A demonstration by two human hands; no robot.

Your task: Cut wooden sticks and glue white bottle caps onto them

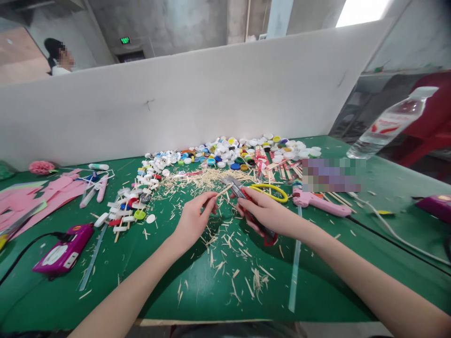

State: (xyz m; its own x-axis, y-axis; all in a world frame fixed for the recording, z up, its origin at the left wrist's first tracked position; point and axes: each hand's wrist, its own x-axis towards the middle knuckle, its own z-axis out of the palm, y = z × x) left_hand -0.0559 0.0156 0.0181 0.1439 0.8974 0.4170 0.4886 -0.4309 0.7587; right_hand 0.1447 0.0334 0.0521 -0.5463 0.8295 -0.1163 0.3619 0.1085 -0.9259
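Note:
Between the thumb and fingers of my left hand [198,211] is a thin wooden stick [224,190], pointing up to the right. My right hand [259,209] is wrapped round a utility knife [238,188] with a dark and red handle, its blade close to the stick's far end. I cannot tell whether the blade touches the wood. Below and around both hands, pale wood shavings [230,251] lie scattered on the green tabletop [169,291], with a denser heap [211,180] of them just beyond.
Bottle caps [225,152] are piled along the white partition [197,98]. A pink glue gun [320,204] and yellow-handled scissors [273,191] lie right of my hands. A water bottle [391,122] stands far right. Left are a purple power strip [65,249], a glue stick [93,258] and pink paper [52,199].

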